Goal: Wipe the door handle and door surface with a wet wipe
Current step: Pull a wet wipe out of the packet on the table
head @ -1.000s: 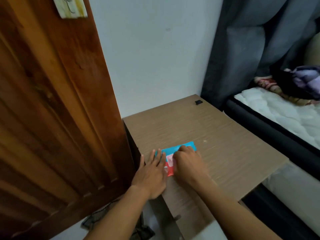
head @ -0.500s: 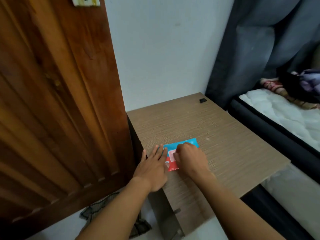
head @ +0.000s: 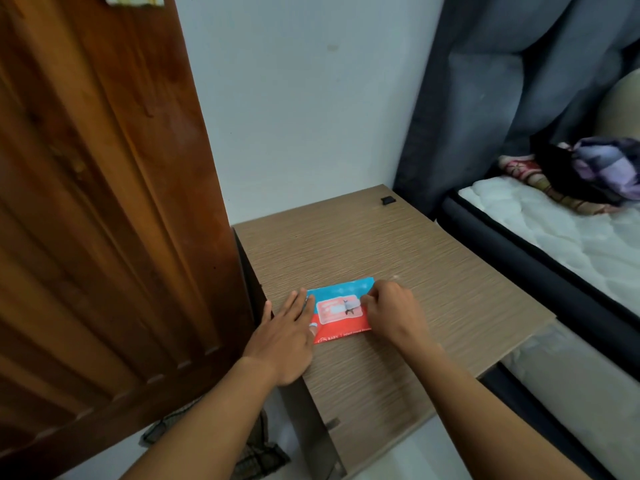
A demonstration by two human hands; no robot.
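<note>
A flat blue and red wet wipe pack [head: 341,308] lies on the wooden table [head: 398,258]. My left hand [head: 285,332] lies flat with fingers spread, pressing the pack's left end. My right hand [head: 393,315] is curled at the pack's right side, fingertips pinching at the edge of the pink label flap. The brown wooden door [head: 97,209] stands open on the left, right beside the table. Its handle is not in view.
A white wall rises behind the table. A bed with a white mattress [head: 568,237] and dark frame stands to the right, with bundled clothes [head: 595,171] and a dark curtain [head: 491,91] behind. A dark cloth [head: 249,455] lies on the floor under the table's edge.
My right hand has slid from the middle of the pack to its right end, uncovering the label. The left hand stays flat on the left end. The camera shifted slightly.
</note>
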